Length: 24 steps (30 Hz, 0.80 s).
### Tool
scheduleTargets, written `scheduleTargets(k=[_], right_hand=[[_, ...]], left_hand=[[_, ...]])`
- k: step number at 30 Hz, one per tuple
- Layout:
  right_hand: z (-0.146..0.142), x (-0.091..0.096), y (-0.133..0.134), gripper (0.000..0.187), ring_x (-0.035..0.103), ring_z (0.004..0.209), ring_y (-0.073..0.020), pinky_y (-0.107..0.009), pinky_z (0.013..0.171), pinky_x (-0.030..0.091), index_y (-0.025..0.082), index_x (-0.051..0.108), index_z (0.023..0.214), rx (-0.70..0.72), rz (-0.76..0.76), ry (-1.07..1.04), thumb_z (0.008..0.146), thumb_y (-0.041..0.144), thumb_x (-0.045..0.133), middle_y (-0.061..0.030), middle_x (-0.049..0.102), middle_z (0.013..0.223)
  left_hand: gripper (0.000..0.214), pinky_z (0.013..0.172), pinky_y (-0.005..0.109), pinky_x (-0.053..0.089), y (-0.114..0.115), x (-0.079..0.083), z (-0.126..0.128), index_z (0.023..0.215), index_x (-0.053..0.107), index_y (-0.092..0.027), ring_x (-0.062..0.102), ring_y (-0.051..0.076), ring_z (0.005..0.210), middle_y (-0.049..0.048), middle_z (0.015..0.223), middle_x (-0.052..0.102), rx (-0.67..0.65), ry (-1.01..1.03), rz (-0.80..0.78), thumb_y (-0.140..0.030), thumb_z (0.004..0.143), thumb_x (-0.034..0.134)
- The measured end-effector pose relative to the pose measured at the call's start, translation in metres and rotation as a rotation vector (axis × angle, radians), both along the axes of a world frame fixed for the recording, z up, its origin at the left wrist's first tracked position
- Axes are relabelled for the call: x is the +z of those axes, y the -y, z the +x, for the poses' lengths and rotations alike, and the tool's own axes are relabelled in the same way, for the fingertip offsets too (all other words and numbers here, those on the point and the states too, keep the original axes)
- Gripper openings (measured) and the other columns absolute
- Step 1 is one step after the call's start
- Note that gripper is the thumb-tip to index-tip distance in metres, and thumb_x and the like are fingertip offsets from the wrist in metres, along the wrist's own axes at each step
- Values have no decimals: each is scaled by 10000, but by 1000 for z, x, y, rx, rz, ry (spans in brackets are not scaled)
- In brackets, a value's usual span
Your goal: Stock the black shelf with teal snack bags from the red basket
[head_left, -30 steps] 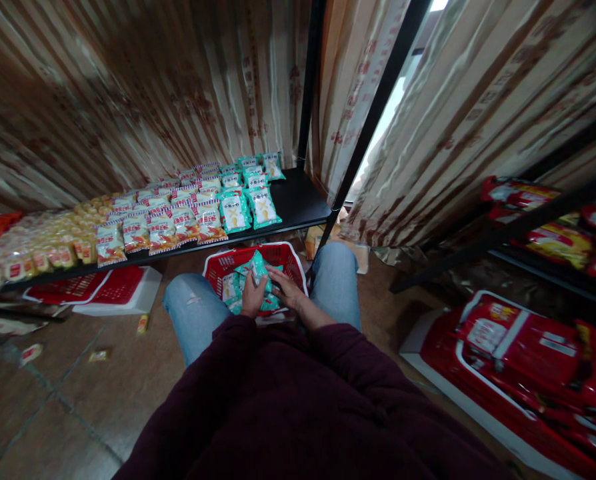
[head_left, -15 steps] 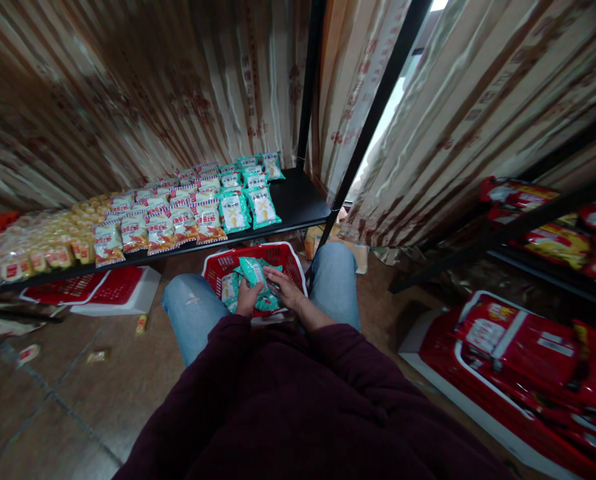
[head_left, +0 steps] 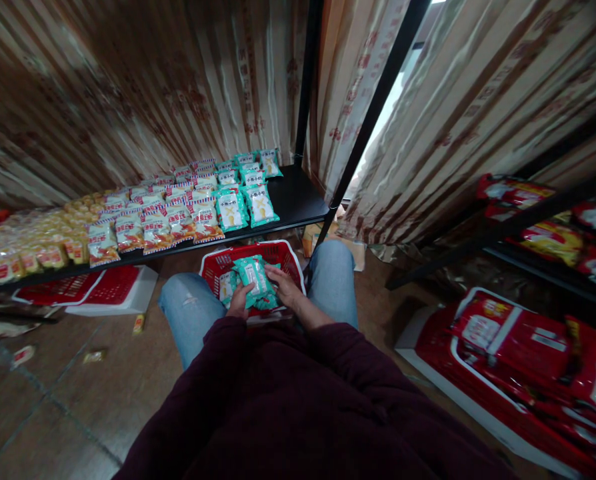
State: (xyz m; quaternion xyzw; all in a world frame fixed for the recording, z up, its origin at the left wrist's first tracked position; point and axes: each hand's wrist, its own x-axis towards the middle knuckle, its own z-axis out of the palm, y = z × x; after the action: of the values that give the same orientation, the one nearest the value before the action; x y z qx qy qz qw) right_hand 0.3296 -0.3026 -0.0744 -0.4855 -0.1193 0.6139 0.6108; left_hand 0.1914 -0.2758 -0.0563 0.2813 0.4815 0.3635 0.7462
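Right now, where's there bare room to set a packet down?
The black shelf is bare at its right end, between the teal packets and the front post. The tiled floor is bare between the loose small packets and the left sleeve. Crowded: the rest of the shelf, and the red basket beneath the left hand and right hand.

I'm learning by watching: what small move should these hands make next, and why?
I'd probably lift the teal packet toward the bare end of the black shelf: the left hand holds it over the red basket, the right hand is close at its side, and similar teal packets sit beside that bare stretch.
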Motion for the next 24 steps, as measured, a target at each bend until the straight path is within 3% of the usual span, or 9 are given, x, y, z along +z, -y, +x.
scheduleTargets(k=[9,24], right_hand=[[-1,9,3,482,628,894,-216,-317,699,495,263,636,1082,139,39,45,615,327,737,-43,664,1096],[-3,12,2,455,619,831,-168,-253,658,485,243,689,993,45,105,12,545,168,702,-21,682,1087]], left_hand=[[498,928,356,500,-2,-7,-8,1203,568,-147,643,234,1035,101,1078,696,-32,172,-24,-221,725,688],[471,1016,386,432,-1,-6,-8,1181,604,-155,595,246,1125,86,1097,698,-28,233,25,-174,714,664]])
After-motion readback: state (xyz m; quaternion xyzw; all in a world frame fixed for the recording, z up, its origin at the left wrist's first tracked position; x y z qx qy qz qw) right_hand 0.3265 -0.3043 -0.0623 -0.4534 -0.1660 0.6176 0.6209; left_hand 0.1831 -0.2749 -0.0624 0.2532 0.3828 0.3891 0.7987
